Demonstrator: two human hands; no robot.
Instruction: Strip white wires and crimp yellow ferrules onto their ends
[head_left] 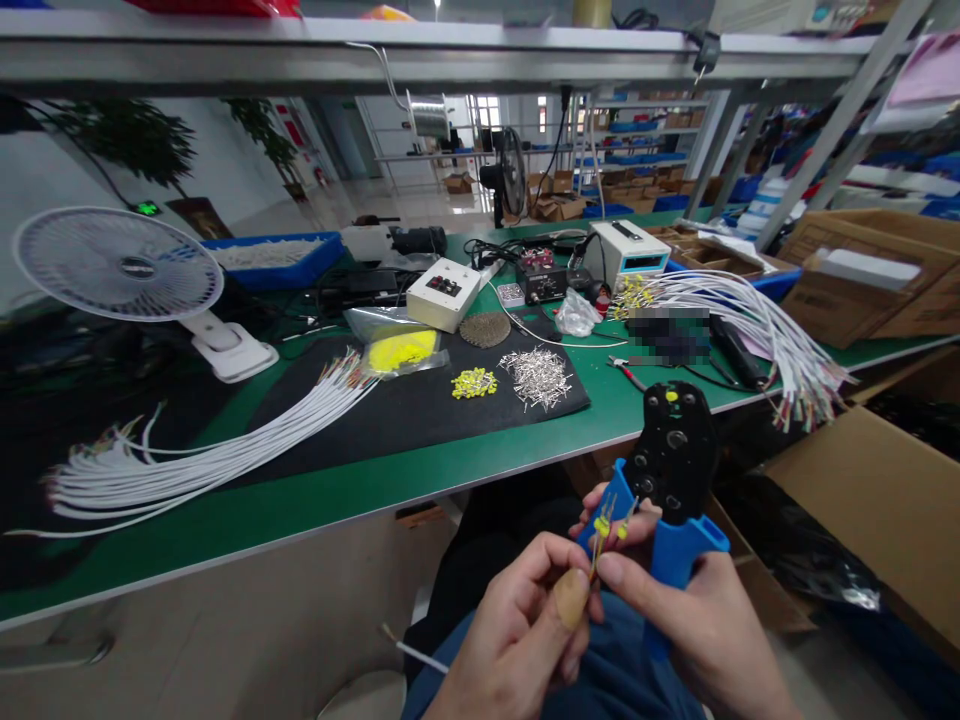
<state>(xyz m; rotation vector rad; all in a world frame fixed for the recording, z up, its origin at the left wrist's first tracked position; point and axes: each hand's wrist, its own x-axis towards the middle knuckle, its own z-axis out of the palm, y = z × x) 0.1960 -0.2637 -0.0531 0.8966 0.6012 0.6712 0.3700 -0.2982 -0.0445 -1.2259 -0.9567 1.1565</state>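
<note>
Low in the picture, over my lap, my left hand (pixel 517 625) pinches thin wire ends (pixel 602 530) tipped with yellow sleeves, a plaster on its thumb. My right hand (pixel 701 625) is wrapped round the blue handles of a black crimping tool (pixel 670 455), its thumb also touching the wires. The tool's black head points up, level with the bench edge. A white cable (pixel 420 655) trails down to the left from my left hand.
On the green bench (pixel 315 500) lie a black mat, a bundle of white cables (pixel 225 455), yellow sleeves (pixel 474 383), metal terminals (pixel 536 375), a white fan (pixel 120 265), a switch box (pixel 442 293), and a second cable bundle (pixel 757 320). Cardboard boxes (pixel 877 500) stand at right.
</note>
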